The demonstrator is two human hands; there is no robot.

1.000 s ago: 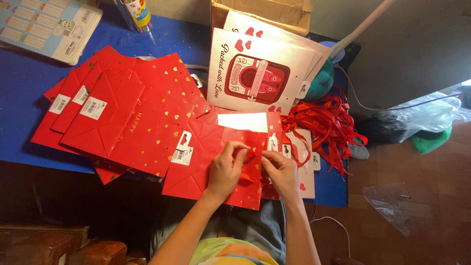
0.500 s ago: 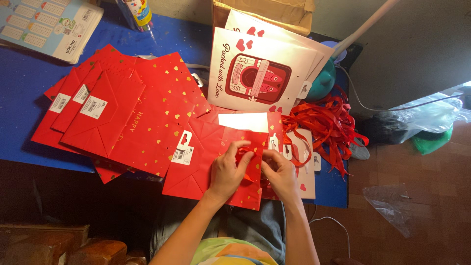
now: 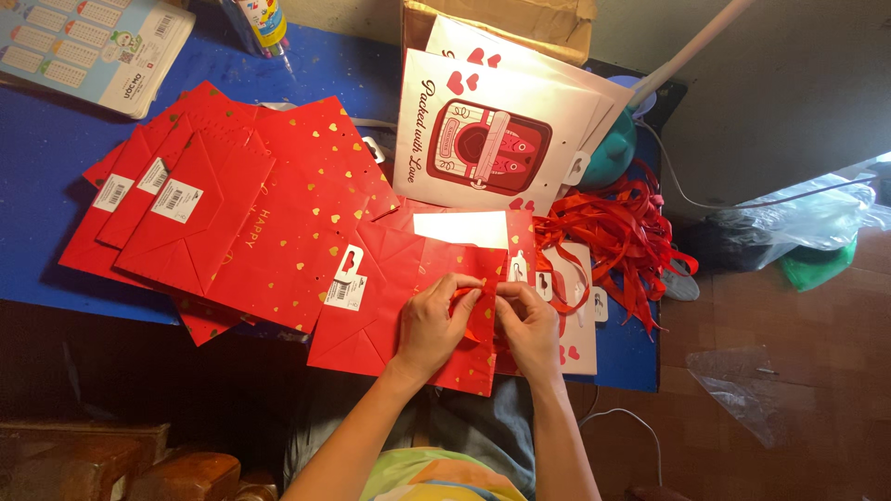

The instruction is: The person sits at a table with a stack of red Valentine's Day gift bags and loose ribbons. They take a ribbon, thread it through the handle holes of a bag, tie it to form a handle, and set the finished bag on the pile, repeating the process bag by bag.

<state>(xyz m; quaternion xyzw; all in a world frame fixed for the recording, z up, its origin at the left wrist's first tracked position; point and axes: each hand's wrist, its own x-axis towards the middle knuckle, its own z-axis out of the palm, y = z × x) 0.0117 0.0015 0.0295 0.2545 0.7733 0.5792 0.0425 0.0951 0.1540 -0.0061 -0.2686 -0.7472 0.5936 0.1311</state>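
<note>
A flat red paper gift bag [image 3: 390, 288] with gold hearts lies at the near edge of the blue table [image 3: 37, 176]. My left hand [image 3: 434, 325] and my right hand [image 3: 527, 325] rest on its right end, fingertips pinching together at the bag's upper edge. A thin red ribbon [image 3: 568, 278] loops from between my fingers toward the right. Which hand holds the ribbon end is hard to tell.
A fanned stack of red gift bags [image 3: 213, 204] covers the table's left. White printed bags [image 3: 492, 139] lean against a cardboard box [image 3: 501, 19] at the back. A heap of red ribbons [image 3: 622, 232] lies at the right. Plastic bags [image 3: 789, 232] sit on the floor.
Both hands have shifted slightly and drawn closer together on the bag's upper edge. The bags on the table have not moved.
</note>
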